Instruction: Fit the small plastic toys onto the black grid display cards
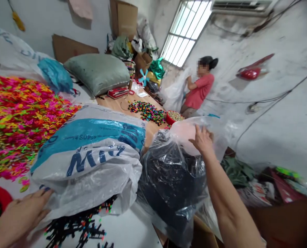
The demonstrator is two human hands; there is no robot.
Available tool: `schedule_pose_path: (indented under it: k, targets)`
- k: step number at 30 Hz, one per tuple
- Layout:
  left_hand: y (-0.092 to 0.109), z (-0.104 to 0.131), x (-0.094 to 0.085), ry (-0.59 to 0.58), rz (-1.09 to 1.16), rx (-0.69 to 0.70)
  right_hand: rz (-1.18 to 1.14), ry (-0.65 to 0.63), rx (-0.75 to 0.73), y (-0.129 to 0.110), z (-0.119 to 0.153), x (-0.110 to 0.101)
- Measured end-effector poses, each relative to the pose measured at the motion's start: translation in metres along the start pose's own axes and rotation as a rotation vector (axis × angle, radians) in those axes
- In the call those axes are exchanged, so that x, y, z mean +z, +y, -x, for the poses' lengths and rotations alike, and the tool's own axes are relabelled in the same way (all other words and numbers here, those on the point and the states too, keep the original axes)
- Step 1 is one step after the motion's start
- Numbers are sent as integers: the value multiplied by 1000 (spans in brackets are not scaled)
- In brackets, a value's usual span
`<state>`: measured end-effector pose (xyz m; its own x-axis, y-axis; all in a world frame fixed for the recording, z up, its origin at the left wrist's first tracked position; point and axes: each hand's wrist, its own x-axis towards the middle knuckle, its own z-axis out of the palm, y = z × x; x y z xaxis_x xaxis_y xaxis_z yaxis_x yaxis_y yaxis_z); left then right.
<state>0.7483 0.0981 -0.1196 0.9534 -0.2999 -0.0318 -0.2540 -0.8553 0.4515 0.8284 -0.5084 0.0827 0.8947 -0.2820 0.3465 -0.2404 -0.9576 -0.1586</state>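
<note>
White sack (99, 182) at our left fingers (45, 196) (grip unclear); right fingers (198, 133) spread, unclenched, by the clear bag (174, 186), which could slump if unsupported.

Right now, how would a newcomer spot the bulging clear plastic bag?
Find the white-and-blue lettered plastic sack in the foreground. Right of it is the bulging clear plastic bag, the right hand at its top. Unlike the sack, it shows black contents inside.
</note>
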Motion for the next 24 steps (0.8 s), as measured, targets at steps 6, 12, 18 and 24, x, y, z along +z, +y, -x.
schedule_pose_path:
  k: [6,12,18,24]
  targets:
    - [218,-60,-16,-215,315,242,-94,-138,159,35,107,33]
    - [304,-90,80,-309,352,314,-842,-147,526,50,262,-21]
    - [312,-88,134,-238,233,399,-1167,-8,674,35,280,-36]
    - [301,-97,157,-77,206,439,-1140,125,427,-1,264,2]
